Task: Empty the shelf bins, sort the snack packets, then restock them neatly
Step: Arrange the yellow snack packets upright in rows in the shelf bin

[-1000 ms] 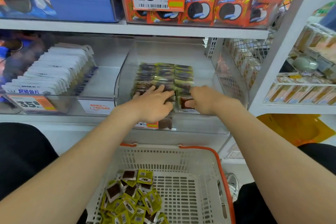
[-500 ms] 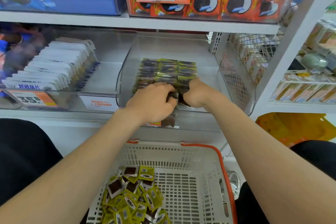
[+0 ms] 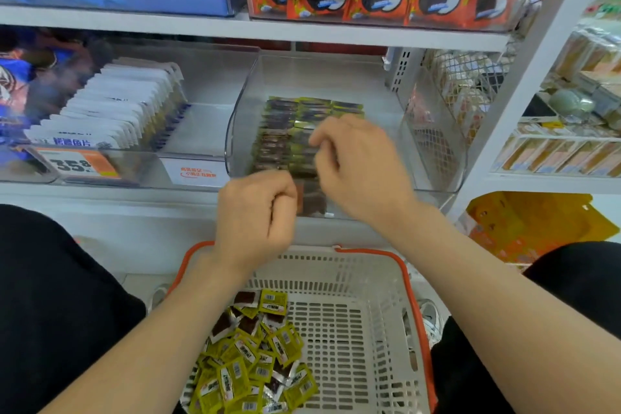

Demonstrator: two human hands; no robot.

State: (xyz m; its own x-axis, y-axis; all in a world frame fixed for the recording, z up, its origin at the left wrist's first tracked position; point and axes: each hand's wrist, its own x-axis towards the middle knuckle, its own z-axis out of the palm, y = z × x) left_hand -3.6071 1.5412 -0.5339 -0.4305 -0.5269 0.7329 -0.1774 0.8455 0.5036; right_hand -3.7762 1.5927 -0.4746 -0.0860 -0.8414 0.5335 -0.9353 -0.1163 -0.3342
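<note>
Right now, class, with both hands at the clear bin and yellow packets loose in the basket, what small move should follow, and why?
Probably the left hand, curled and apparently empty, should drop to the basket for more of the loose packets. The rows in the clear bin fill only part of it, and the right hand is already steadying their front.

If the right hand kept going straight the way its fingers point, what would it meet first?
Probably the rows of packets in the clear bin: the right hand points leftwards over them, its fingertips seemingly already touching. Depth is unclear.
</note>
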